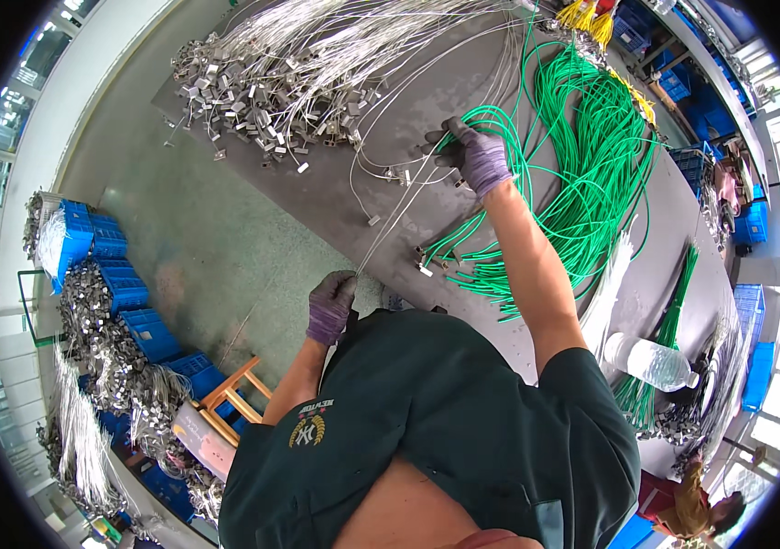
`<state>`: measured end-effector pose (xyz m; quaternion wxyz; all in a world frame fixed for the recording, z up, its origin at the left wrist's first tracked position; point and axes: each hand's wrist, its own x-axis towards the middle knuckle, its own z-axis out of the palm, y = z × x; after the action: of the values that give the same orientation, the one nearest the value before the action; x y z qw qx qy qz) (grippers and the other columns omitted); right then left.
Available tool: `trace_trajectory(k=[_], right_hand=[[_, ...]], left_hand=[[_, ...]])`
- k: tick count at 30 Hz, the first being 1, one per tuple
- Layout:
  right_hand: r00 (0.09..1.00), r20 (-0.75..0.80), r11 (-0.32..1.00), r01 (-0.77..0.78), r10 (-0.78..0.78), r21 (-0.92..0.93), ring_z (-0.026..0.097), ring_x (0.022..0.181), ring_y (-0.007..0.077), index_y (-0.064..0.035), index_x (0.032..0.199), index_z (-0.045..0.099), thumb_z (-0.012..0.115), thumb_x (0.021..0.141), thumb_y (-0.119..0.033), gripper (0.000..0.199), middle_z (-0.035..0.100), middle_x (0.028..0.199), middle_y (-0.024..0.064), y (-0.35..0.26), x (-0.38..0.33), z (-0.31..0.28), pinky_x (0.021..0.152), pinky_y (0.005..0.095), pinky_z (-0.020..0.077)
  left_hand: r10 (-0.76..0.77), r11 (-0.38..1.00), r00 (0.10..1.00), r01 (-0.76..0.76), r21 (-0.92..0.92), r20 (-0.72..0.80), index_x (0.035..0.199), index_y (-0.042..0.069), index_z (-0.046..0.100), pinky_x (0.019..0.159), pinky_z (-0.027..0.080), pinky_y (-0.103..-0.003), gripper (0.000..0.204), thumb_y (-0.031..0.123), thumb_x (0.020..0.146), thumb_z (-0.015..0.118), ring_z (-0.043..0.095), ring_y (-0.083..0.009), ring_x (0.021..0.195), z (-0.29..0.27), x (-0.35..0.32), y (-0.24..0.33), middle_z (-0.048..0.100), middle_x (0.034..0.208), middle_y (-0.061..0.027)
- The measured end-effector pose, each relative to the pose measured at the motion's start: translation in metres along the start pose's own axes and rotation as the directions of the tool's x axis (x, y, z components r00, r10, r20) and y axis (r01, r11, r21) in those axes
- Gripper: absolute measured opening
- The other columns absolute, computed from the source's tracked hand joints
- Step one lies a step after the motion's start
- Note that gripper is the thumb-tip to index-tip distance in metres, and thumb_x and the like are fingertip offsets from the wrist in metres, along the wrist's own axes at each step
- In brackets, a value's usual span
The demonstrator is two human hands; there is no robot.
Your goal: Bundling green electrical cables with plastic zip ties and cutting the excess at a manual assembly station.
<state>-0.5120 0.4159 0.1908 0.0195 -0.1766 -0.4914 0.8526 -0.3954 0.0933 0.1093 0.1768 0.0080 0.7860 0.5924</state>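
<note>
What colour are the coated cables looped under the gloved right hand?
Bright green: the looped coated cables lie on the grey table, clearest in the head view.

Table (335, 197) ahead of me. Pile of metal-tagged wires (271, 82) on its far left. Cable bundle (582, 174) on its right. Bottle (651, 361) near right, beside my arm. Crates (134, 311) on floor (198, 247), left. Stool (234, 389) near left.

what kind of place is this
Most likely a small factory or assembly workshop. A long grey worktable carries a heap of silver cables with metal fittings and green cables, and blue crates sit on the floor.
</note>
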Motion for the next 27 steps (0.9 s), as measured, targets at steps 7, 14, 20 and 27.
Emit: trace_trajectory(k=[7,14,20,27], right_hand=[[0.843,0.533,0.320,0.488,0.068,-0.812,0.061,0.059,0.0169,-0.0020,0.087,0.064,0.061,0.081,-0.020,0.019,0.062,0.068,0.0090,0.046,-0.051,0.036,0.056,0.0298,0.0497],[0.965,-0.012,0.798,0.209,-0.262,-0.565,0.064,0.068,0.0185,-0.0018,0.098,0.058,0.057,0.086,-0.022,0.024,0.065,0.087,0.0110,0.014,-0.020,-0.008,0.059,0.0270,0.0504],[0.998,-0.032,0.982,0.044,-0.051,-0.182,0.065,0.081,0.0219,-0.0004,0.111,0.052,0.051,0.090,-0.023,0.031,0.064,0.099,0.0137,0.013,-0.008,-0.002,0.066,0.0277,0.0529],[0.971,-0.201,0.991,0.125,-0.130,-0.039,0.066,0.073,0.0276,0.0041,0.101,0.051,0.051,0.089,-0.022,0.028,0.065,0.089,0.0191,0.011,-0.007,0.011,0.056,0.0311,0.0546]], left_hand=[[0.204,0.979,0.977,-0.205,-0.015,-0.055,0.094,0.003,0.060,0.044,0.034,-0.021,0.013,0.013,0.085,0.059,0.041,-0.0048,0.049,0.005,0.017,0.008,0.049,0.060,0.0021],[0.153,0.966,0.988,-0.158,-0.203,-0.038,0.092,0.004,0.059,0.044,0.032,-0.020,0.012,0.013,0.086,0.059,0.039,-0.0034,0.048,-0.010,0.021,0.014,0.046,0.059,0.0041],[0.161,0.962,0.987,-0.154,-0.226,0.014,0.092,0.004,0.059,0.044,0.032,-0.020,0.011,0.012,0.086,0.059,0.039,-0.0034,0.048,-0.008,0.026,0.015,0.046,0.060,0.0045],[0.153,0.970,0.988,-0.147,-0.194,0.019,0.092,0.004,0.059,0.043,0.032,-0.020,0.009,0.010,0.085,0.059,0.039,-0.0038,0.048,-0.009,0.036,0.009,0.047,0.060,0.0041]])
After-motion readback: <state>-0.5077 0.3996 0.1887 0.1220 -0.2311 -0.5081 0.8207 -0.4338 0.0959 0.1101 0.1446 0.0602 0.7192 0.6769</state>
